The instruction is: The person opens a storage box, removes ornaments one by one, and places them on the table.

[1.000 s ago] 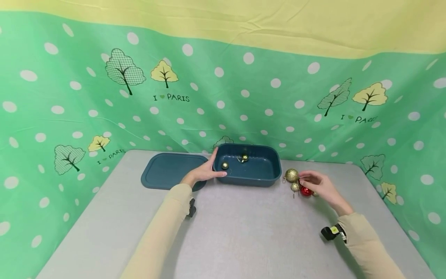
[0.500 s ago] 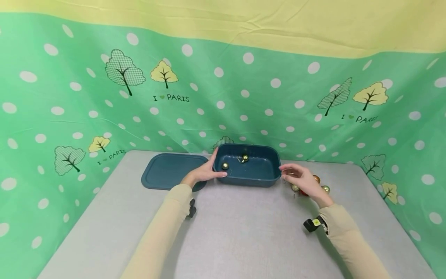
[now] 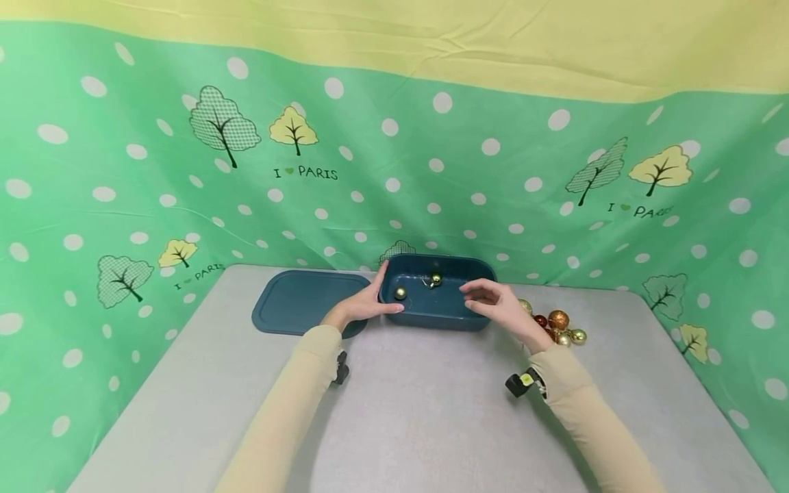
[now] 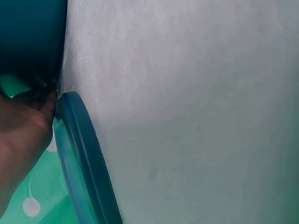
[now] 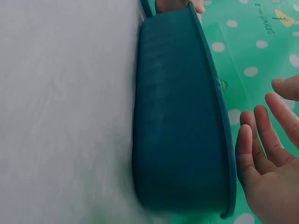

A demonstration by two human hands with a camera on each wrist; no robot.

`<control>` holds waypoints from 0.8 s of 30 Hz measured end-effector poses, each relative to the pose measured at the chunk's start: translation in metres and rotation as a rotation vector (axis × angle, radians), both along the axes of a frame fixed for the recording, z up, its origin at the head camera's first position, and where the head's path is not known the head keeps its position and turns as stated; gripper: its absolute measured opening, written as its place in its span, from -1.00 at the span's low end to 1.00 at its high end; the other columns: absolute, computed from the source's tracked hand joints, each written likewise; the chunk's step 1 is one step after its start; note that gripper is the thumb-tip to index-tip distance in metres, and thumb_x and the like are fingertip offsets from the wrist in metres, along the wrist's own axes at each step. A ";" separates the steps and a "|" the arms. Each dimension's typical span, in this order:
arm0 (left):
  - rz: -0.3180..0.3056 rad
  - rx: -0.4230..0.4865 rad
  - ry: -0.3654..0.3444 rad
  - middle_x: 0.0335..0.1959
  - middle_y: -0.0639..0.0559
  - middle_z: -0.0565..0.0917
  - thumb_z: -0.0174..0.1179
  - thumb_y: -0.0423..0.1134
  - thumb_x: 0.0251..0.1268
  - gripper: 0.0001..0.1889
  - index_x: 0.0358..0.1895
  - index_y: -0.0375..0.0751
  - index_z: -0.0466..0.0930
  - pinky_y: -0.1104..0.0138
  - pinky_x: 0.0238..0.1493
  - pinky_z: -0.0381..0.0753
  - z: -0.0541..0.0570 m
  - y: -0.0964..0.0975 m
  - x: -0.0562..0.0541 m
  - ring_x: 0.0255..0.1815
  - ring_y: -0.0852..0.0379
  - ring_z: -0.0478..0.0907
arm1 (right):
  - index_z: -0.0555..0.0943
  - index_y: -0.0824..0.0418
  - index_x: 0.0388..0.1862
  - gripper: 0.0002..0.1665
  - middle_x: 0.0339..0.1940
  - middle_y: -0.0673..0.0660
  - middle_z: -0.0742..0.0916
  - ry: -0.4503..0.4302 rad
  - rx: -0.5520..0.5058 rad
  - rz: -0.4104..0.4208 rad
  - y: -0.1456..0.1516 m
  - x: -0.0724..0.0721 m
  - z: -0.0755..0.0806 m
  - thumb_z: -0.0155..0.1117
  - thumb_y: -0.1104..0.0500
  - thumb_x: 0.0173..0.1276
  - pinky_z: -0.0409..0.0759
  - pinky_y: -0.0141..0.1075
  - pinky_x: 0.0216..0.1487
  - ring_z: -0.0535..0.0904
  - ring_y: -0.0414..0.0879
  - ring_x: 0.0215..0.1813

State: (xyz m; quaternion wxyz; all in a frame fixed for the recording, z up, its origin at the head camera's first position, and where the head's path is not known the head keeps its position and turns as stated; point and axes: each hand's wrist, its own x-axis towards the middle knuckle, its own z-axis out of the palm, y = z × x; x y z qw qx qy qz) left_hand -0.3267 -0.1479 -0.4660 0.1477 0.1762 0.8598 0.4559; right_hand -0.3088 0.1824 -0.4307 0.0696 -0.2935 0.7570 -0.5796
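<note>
A dark blue rectangular box [image 3: 444,320] stands at the back of the table, with two small gold Christmas baubles [image 3: 400,293] inside. My left hand [image 3: 364,301] holds its left end, the thumb across the front corner and the fingers along the far side. Over the right end of the box hovers my right hand [image 3: 498,308], fingers gently bent and thumb apart. In the right wrist view, that hand's palm [image 5: 275,186] faces the camera beside the rim, and no bauble shows between the fingers. Several gold, red and copper baubles [image 3: 558,320] lie clustered right of the box, partly behind the right wrist.
The flat blue lid [image 3: 302,298] lies left of the box, partly under the left hand. A green dotted cloth [image 3: 345,205] hangs right behind the back edge of the grey table [image 3: 419,411].
My right hand has moved left from the bauble cluster to above the box's right end, uncovering some of the baubles. The left hand and the box have stayed put.
</note>
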 end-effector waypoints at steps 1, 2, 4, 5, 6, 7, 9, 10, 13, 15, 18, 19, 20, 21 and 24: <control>0.002 0.001 -0.003 0.55 -0.03 -0.45 0.28 0.11 0.24 0.18 0.52 0.09 -0.62 -0.07 0.40 -0.01 0.000 0.000 0.000 0.53 -0.16 -0.25 | 0.54 0.43 0.11 -0.65 0.04 0.29 0.62 -0.002 0.004 0.002 -0.003 -0.001 0.000 0.24 0.35 0.37 0.56 -0.32 -0.02 0.57 0.13 0.05; 0.002 0.002 -0.001 0.55 -0.03 -0.45 0.28 0.10 0.24 0.18 0.52 0.09 -0.62 -0.08 0.40 -0.01 0.000 0.000 0.000 0.53 -0.16 -0.25 | 0.54 0.42 0.11 -0.65 0.04 0.29 0.62 -0.004 0.011 0.005 -0.007 -0.002 0.000 0.25 0.34 0.37 0.56 -0.32 -0.02 0.56 0.15 0.05; 0.004 0.004 0.001 0.55 -0.04 -0.44 0.28 0.11 0.23 0.19 0.52 0.08 -0.62 -0.08 0.40 -0.01 0.000 -0.001 0.000 0.53 -0.17 -0.24 | 0.54 0.42 0.11 -0.65 0.04 0.29 0.62 -0.002 0.020 0.014 -0.014 -0.004 0.001 0.25 0.33 0.38 0.56 -0.30 -0.02 0.55 0.17 0.05; 0.005 0.004 0.001 0.55 -0.05 -0.43 0.29 0.10 0.23 0.19 0.52 0.08 -0.62 -0.08 0.40 -0.01 0.000 -0.001 0.000 0.53 -0.17 -0.24 | 0.54 0.43 0.12 -0.64 0.04 0.30 0.62 0.007 0.025 0.021 -0.018 -0.004 0.001 0.25 0.33 0.37 0.57 -0.28 -0.02 0.55 0.19 0.05; 0.005 0.006 0.000 0.55 -0.05 -0.43 0.29 0.11 0.23 0.20 0.52 0.08 -0.62 -0.08 0.40 -0.02 -0.001 -0.001 -0.001 0.53 -0.18 -0.24 | 0.55 0.42 0.11 -0.64 0.04 0.30 0.62 0.010 0.029 0.026 -0.021 -0.006 0.001 0.25 0.34 0.37 0.57 -0.27 -0.02 0.55 0.21 0.05; 0.005 0.007 -0.003 0.55 -0.04 -0.43 0.29 0.11 0.22 0.20 0.52 0.09 -0.62 -0.08 0.40 -0.02 -0.001 -0.001 -0.001 0.53 -0.17 -0.25 | 0.56 0.41 0.11 -0.65 0.04 0.30 0.62 0.017 0.036 0.031 -0.025 -0.007 0.001 0.26 0.34 0.36 0.57 -0.26 -0.03 0.56 0.19 0.04; 0.004 0.007 -0.005 0.56 -0.06 -0.42 0.29 0.12 0.22 0.20 0.52 0.09 -0.62 -0.09 0.40 -0.02 -0.001 -0.001 -0.001 0.53 -0.18 -0.25 | 0.56 0.41 0.10 -0.65 0.03 0.29 0.63 0.024 0.046 0.044 -0.031 -0.009 0.001 0.26 0.34 0.36 0.58 -0.23 -0.03 0.56 0.18 0.03; 0.006 0.006 -0.008 0.56 -0.06 -0.42 0.29 0.11 0.23 0.19 0.52 0.10 -0.62 -0.08 0.40 -0.02 -0.001 -0.001 -0.001 0.53 -0.17 -0.25 | 0.56 0.41 0.11 -0.65 0.03 0.28 0.64 0.029 0.057 0.047 -0.035 -0.010 0.000 0.27 0.34 0.35 0.58 -0.23 -0.03 0.57 0.16 0.02; 0.010 0.006 -0.009 0.56 -0.08 -0.40 0.28 0.08 0.25 0.18 0.52 0.10 -0.62 -0.08 0.40 -0.01 0.000 0.001 0.000 0.53 -0.18 -0.24 | 0.58 0.38 0.10 -0.65 0.02 0.28 0.64 0.046 0.097 0.057 -0.045 -0.014 -0.003 0.27 0.32 0.36 0.57 -0.20 -0.02 0.58 0.09 0.00; 0.015 0.004 -0.008 0.56 -0.08 -0.39 0.27 0.06 0.26 0.17 0.52 0.10 -0.62 -0.08 0.40 -0.01 0.000 0.001 0.000 0.53 -0.18 -0.24 | 0.58 0.39 0.10 -0.65 0.03 0.32 0.63 0.055 0.117 0.065 -0.052 -0.018 -0.005 0.27 0.32 0.36 0.56 -0.17 -0.01 0.58 0.08 -0.01; 0.015 0.010 -0.010 0.56 -0.08 -0.40 0.27 0.03 0.27 0.16 0.52 0.10 -0.62 -0.08 0.40 -0.02 0.000 0.002 0.000 0.53 -0.16 -0.25 | 0.56 0.44 0.09 -0.64 0.05 0.41 0.59 0.056 0.121 0.088 -0.063 -0.022 -0.009 0.27 0.33 0.35 0.54 -0.09 0.02 0.57 0.14 0.00; 0.015 0.009 -0.009 0.56 -0.08 -0.40 0.26 0.02 0.28 0.15 0.52 0.10 -0.62 -0.08 0.40 -0.02 0.000 0.002 0.000 0.53 -0.16 -0.25 | 0.55 0.46 0.10 -0.64 0.06 0.43 0.58 0.048 0.117 0.099 -0.067 -0.024 -0.009 0.27 0.34 0.35 0.54 -0.07 0.02 0.57 0.17 0.01; 0.014 0.009 -0.010 0.56 -0.09 -0.40 0.26 0.02 0.28 0.15 0.52 0.09 -0.63 -0.09 0.40 -0.03 0.000 0.002 0.000 0.53 -0.16 -0.25 | 0.54 0.47 0.10 -0.63 0.08 0.44 0.58 0.040 0.115 0.110 -0.070 -0.025 -0.010 0.26 0.34 0.35 0.54 -0.06 0.03 0.56 0.19 0.03; 0.016 0.008 -0.013 0.56 -0.09 -0.40 0.26 0.01 0.28 0.15 0.52 0.09 -0.63 -0.10 0.40 -0.02 0.000 0.002 0.000 0.53 -0.16 -0.25 | 0.53 0.48 0.11 -0.62 0.09 0.44 0.57 0.032 0.117 0.123 -0.074 -0.027 -0.010 0.26 0.34 0.35 0.55 -0.06 0.03 0.56 0.21 0.05; 0.020 0.008 -0.023 0.56 -0.09 -0.39 0.26 0.02 0.28 0.15 0.52 0.10 -0.63 -0.11 0.39 -0.02 0.000 0.002 -0.001 0.53 -0.17 -0.23 | 0.51 0.49 0.13 -0.61 0.13 0.44 0.55 0.009 0.126 0.164 -0.085 -0.031 -0.010 0.24 0.35 0.36 0.56 -0.09 0.04 0.54 0.25 0.11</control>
